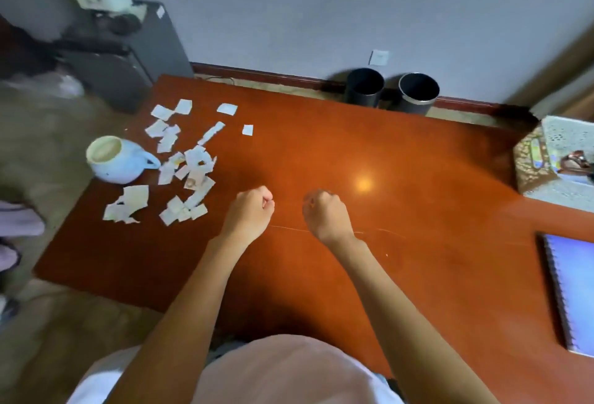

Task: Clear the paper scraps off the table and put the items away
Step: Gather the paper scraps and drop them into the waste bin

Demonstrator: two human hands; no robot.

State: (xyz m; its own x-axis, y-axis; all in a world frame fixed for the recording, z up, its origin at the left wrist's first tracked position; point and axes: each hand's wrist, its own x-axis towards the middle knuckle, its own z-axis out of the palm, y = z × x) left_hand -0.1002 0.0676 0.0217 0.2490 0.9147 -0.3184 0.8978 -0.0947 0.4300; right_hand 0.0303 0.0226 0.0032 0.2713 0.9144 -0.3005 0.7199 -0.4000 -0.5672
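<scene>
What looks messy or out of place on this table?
Torn white paper scraps lie scattered over the left part of the reddish-brown wooden table, some overlapping. Beside them, a pale blue ceramic cup sits right at the table's left edge, which looks precarious.

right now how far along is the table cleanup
Nothing looks done: the paper scraps lie scattered on the table beside the mug, and the notebook is out. In hand: nothing visible; the left hand and right hand are fists over the table. Left: all the scraps, then the items.
</scene>
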